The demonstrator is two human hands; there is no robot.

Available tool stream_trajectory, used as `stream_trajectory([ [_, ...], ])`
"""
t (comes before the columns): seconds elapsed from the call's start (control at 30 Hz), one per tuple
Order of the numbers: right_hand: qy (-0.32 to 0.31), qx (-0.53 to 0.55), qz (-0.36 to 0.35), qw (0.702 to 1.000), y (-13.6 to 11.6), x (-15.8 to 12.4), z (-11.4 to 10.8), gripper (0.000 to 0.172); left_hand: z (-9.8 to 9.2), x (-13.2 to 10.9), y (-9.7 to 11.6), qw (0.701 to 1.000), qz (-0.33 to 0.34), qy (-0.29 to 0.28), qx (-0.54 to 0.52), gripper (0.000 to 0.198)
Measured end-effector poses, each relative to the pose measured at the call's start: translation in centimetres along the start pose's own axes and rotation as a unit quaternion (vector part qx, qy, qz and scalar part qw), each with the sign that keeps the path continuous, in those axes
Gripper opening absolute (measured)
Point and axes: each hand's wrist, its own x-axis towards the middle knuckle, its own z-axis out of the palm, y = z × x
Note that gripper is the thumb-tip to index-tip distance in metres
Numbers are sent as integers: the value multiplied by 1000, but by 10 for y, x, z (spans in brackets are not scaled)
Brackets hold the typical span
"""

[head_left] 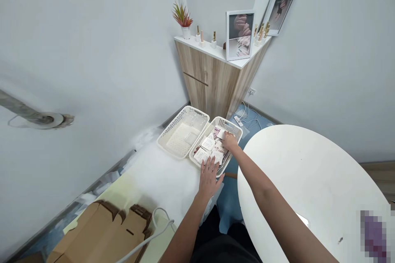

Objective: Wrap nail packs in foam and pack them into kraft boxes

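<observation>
Two white lattice plastic baskets sit side by side on the floor. The nearer right one [226, 122] is packed with printed paper packets [207, 144]. My right hand [230, 141] rests on top of those packets, its fingers at a pale card. My left hand [210, 178] hangs spread open just by the basket's near rim, holding nothing. The left basket [185, 111] holds a white lattice mat and clear plastic.
A white round table [302, 164] fills the right side. A flattened cardboard box [101, 230] and a white cable [148, 246] lie at lower left. Behind the baskets stands a wood-grain cabinet [212, 82], topped with small bottles [212, 39] and a framed picture [240, 35].
</observation>
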Motion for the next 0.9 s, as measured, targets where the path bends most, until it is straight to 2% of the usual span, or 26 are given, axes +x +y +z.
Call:
stream_trajectory([
  [0.13,-5,5,1,1000,0,7,-1,22,-1,0,-1,1000,-12,-9,-23,45],
  [0.27,46,18,-16,999,3,4,-13,28,2,-1,-4,998,-9,-14,-54,51],
  [0.33,92,70,-42,992,6,1,-19,27,2,-1,-6,998,-10,-17,-66,55],
  [0.43,129,260,-97,952,10,-7,-26,26,-1,2,-11,995,-21,-3,-94,60],
  [0.5,91,383,-114,912,12,-14,-28,30,-6,7,-16,992,-41,25,-121,65],
  [0.57,41,456,-117,881,12,-22,-29,34,-10,15,-22,984,-70,59,-153,70],
  [0.67,13,506,-109,856,11,-35,-26,38,-11,29,-31,962,-119,88,-229,73],
  [0.8,19,536,-87,840,3,-47,-18,40,-4,46,-33,901,-198,71,-379,77],
  [0.9,45,553,-63,830,-6,-55,-10,39,-3,51,-29,882,-228,97,-401,69],
])
